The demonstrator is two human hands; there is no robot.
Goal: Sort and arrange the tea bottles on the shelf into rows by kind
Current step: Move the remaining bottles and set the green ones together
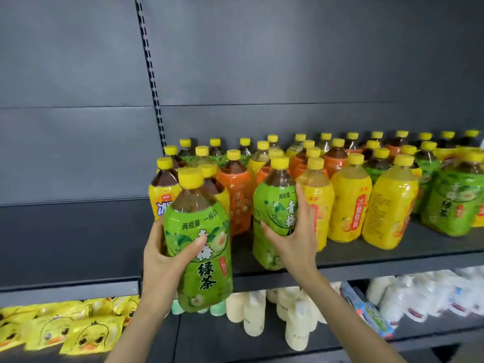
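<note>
Gripping a green-label tea bottle (200, 231) around its middle, the left hand (159, 258) holds it in front of the shelf (379, 258) edge, off the surface. Long axis: near vertical, yellow cap up, top tilted slightly left. The right hand (294, 239) wraps a second green-label bottle (275, 203), which stands upright at the shelf front, cap up. Orange-label bottles (237, 195) and yellow-label bottles (349, 200) stand mixed behind and to the right.

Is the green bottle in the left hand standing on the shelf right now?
No, the left hand holds the green bottle out in front of the shelf, its base hanging below the shelf edge.
</note>
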